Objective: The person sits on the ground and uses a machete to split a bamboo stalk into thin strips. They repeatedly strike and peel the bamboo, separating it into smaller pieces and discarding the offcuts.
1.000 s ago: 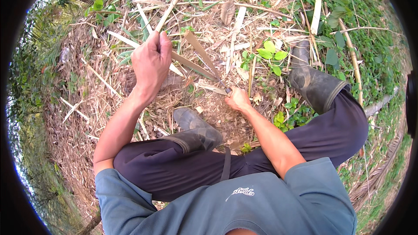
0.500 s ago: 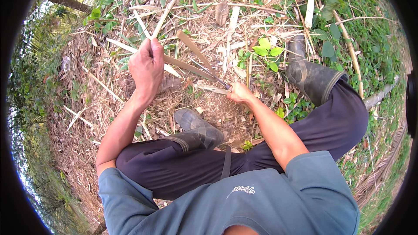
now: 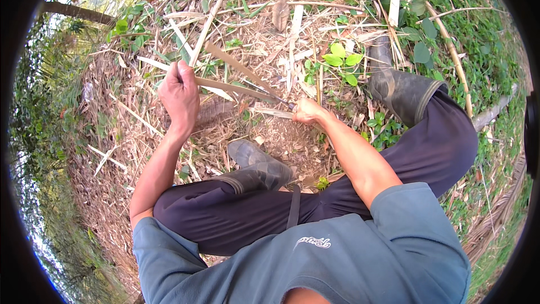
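My left hand [image 3: 180,87] is closed in a fist around one end of a flat tan bamboo strip [image 3: 233,87], which slants down to the right. My right hand [image 3: 308,111] grips the dark handle of a knife [image 3: 290,104]. Its thin grey blade points up and left, between that strip and a second tan strip [image 3: 236,63]. Both strips come together near the handle in a narrow V; the exact joint is too small to make out. Just left of my right hand is a pale piece of bamboo [image 3: 271,112].
Dry leaves, shavings and pale bamboo strips [image 3: 206,29] litter the ground. My dark boots [image 3: 256,163] frame the work area. Beyond the right boot lie a long stick [image 3: 453,59] and green plants; a leafy sprig [image 3: 344,59] grows ahead of my right hand.
My left hand has shifted a little left and down with its strip. The second strip's far end has swung left too. The right hand stays nearly in place on the knife.
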`<state>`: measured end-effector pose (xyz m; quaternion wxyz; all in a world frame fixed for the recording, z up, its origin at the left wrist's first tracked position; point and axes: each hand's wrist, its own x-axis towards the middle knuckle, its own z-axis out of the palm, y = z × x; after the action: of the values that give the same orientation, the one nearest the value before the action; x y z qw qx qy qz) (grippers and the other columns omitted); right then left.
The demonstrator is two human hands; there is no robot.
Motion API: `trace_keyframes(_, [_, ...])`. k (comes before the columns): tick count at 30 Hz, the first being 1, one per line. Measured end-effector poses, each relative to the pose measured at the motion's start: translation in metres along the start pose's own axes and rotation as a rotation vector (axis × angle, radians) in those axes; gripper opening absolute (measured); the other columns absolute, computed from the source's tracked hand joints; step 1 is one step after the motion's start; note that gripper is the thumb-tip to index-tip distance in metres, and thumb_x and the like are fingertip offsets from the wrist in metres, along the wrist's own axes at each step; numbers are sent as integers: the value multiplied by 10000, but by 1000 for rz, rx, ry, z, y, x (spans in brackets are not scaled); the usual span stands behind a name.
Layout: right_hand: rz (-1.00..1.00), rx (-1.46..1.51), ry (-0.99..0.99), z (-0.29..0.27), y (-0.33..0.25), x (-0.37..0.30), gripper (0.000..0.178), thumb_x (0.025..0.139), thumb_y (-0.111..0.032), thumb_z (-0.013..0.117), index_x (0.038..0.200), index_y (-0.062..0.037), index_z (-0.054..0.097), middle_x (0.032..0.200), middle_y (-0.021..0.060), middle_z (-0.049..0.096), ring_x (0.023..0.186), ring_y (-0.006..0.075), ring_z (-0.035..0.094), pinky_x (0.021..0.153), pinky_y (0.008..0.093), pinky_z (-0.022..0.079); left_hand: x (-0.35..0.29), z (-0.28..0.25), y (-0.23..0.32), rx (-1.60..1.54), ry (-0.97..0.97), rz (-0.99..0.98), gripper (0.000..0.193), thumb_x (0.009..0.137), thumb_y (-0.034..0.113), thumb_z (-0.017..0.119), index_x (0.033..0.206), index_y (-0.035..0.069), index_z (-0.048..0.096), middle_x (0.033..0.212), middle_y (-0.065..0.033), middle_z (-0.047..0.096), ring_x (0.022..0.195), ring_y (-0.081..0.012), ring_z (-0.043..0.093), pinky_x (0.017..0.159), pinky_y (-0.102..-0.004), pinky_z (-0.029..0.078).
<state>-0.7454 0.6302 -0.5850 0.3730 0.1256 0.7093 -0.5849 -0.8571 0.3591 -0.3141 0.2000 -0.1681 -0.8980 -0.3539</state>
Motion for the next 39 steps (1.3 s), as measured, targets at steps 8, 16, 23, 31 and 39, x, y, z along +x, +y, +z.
trace_keyframes(8, [-67,-163,-7,5,9,12,134,845,-34,630,757,18,716,499,3,483,389,87,382,381,325,240,-8,-3,-11,4,24,-2,416,1080,240,473,719,35,439,593,22,346,563,-75,303,507,-322,246])
trace_keyframes(16, [-32,-173,-47,-1,-4,-2,114,771,-102,664,808,-42,754,685,58,683,534,167,578,483,353,412,-17,-1,-24,-52,68,12,407,1086,229,457,714,68,410,619,37,350,570,-64,289,505,-299,243])
trace_keyframes(23, [88,-105,240,9,21,-22,369,781,-316,738,870,42,733,798,219,723,709,279,713,683,389,572,-29,-8,-40,-295,89,-59,390,1094,248,480,749,68,502,667,29,448,596,-59,356,532,-256,307])
trace_keyframes(31, [177,-185,554,54,-25,-57,357,794,-254,696,1043,2,691,961,258,722,891,401,712,801,472,564,-9,8,-1,-595,-4,-270,432,1093,362,472,813,50,575,760,-40,608,706,-110,516,705,-282,416])
trace_keyframes(39, [156,-260,527,66,-19,-61,339,791,-241,686,1045,-16,686,956,256,718,898,406,709,811,485,553,7,25,6,-1115,-53,-656,477,1068,495,434,784,112,418,669,-77,515,704,-212,567,791,-395,448])
